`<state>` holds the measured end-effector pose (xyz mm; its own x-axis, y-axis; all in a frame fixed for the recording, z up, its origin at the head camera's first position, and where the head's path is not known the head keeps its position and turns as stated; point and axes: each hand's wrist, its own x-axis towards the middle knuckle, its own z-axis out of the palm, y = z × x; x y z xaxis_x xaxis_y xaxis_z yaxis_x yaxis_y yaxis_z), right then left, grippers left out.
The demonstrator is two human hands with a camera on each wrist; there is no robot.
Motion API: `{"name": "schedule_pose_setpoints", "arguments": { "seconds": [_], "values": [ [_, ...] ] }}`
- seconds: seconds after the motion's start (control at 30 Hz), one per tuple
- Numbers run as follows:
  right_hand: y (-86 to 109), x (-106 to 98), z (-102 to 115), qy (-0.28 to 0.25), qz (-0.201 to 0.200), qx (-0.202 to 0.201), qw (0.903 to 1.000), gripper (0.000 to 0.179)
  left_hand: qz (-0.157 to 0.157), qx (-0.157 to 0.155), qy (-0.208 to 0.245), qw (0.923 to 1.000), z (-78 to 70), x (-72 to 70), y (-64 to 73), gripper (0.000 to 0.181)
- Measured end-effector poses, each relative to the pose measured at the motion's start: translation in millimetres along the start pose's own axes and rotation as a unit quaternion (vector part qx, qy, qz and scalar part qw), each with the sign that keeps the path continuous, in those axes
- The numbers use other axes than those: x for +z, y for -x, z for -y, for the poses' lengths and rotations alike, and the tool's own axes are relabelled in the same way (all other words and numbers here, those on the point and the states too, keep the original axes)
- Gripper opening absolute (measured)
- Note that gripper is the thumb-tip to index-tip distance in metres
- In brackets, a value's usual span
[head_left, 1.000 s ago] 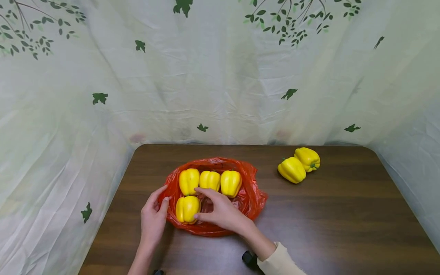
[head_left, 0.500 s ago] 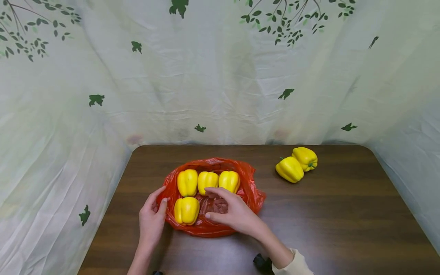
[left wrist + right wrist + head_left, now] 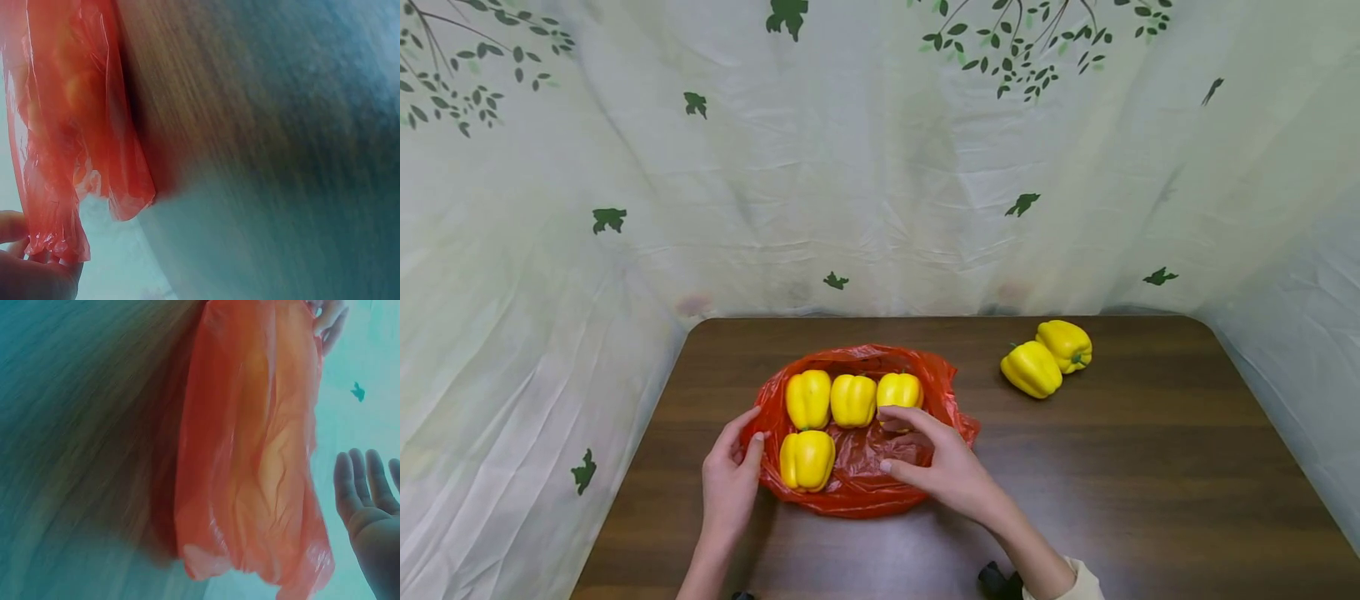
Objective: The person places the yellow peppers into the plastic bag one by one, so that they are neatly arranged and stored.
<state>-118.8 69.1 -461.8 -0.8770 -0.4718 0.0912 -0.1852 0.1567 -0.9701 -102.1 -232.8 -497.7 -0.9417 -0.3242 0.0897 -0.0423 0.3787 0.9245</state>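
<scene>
A red plastic bag (image 3: pixel 880 498) lies with its mouth spread wide. Inside sit several yellow bell peppers: three in a back row, among them the middle pepper (image 3: pixel 853 401), and one front pepper (image 3: pixel 807 461) at the left. My left hand (image 3: pixel 730 479) holds the bag's left rim between thumb and fingers; the left wrist view shows the film bunched at the fingertips (image 3: pixel 39 256). Over the right part of the bag hovers my right hand (image 3: pixel 943 467), holding nothing, fingers extended and thumb apart. The right wrist view shows that hand's straight fingers (image 3: pixel 375 478) beside the bag.
Two more yellow bell peppers (image 3: pixel 1032 370) lie touching each other at the back right of the brown wooden table (image 3: pixel 1150 467). A pale leaf-patterned cloth (image 3: pixel 895 167) hangs behind the table and along its sides.
My right hand has drawn back to the right from the front pepper, leaving it in the bag. The left hand keeps its hold on the rim. The head view has shifted slightly.
</scene>
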Motion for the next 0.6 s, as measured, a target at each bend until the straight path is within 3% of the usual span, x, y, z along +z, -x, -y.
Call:
{"name": "schedule_pose_setpoints", "arguments": {
  "seconds": [0.13, 0.47, 0.6],
  "values": [
    [5.0, -7, -2, -0.03, -0.011, -0.002, 0.9995, 0.054, -0.001, -0.002, -0.002, 1.0, 0.8, -0.3, -0.7, 0.037],
    [10.9, -23, -5, -0.021, -0.052, -0.047, 0.9973, 0.053, -0.003, 0.005, -0.008, 0.9999, 0.8, 0.7, -1.7, 0.037],
    [11.0, -32, -6, -0.006, -0.073, -0.045, 0.9963, 0.052, 0.001, 0.002, -0.006, 1.0, 1.2, 0.6, -1.4, 0.037]
  ]
}}
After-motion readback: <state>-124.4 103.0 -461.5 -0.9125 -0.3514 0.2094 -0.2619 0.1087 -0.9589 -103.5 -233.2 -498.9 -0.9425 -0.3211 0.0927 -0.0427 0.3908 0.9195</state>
